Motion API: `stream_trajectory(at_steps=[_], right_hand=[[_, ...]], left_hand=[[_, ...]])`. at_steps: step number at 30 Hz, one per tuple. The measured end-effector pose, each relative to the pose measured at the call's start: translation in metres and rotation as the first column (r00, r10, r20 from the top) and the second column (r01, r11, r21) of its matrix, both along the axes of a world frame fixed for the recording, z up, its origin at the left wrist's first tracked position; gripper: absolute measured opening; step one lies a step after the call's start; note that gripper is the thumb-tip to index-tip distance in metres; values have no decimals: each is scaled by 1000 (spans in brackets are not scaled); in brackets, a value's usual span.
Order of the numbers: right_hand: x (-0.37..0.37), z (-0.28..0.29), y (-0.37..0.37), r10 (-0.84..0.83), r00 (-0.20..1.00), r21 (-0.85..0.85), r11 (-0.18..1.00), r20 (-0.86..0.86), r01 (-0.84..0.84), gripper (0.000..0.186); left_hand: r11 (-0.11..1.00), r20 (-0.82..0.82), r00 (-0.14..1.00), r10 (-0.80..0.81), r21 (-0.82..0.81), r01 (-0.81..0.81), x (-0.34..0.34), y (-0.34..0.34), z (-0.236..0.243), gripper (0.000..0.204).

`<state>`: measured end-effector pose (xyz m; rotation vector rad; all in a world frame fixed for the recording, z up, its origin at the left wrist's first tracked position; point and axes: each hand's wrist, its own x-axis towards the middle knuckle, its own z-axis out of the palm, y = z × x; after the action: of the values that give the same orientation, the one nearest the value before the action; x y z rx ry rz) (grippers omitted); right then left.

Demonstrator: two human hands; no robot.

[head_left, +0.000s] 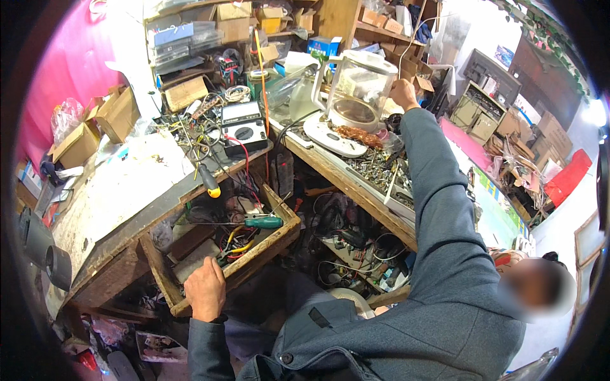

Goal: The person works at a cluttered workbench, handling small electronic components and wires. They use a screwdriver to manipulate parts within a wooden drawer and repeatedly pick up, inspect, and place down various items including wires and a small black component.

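At the lower left, my left hand [205, 289] is closed at the front edge of a pulled-out wooden drawer [267, 240]. In the drawer lie a green-handled screwdriver [264, 222] and red-and-yellow-handled pliers [240, 244]. My right arm reaches far across the bench on the right. The right hand [403, 95] is closed beside a clear jug [359, 79] with a white handle and rim. A thin white cord [406, 47] runs down to that hand; whatever its fingers hold is hidden. Beside the jug lies a white oval plate-like part [324, 133].
An analogue multimeter [244, 127] with red and black leads stands on the left bench. A yellow-and-black screwdriver [208, 182] overhangs that bench's edge. Loose screws and small parts [368, 168] cover the right bench. Another person [534, 286] is at the right. Cardboard boxes [117, 114] are stacked behind.
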<state>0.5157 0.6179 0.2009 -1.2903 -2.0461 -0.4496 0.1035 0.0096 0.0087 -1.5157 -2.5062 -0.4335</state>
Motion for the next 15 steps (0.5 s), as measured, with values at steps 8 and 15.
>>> stream_trajectory(at_steps=[8, 15], right_hand=[[-5, -13, 22, 393, 907, -80, 919, 154, -385, 24], [-24, -5, -4, 481, 856, -269, 813, -189, -516, 17]], left_hand=[[1000, 20, 1000, -15, -2, 15, 2, 3, 4, 26], [1000, 22, 1000, 2, -5, -1, 3, 2, 4, 27]])
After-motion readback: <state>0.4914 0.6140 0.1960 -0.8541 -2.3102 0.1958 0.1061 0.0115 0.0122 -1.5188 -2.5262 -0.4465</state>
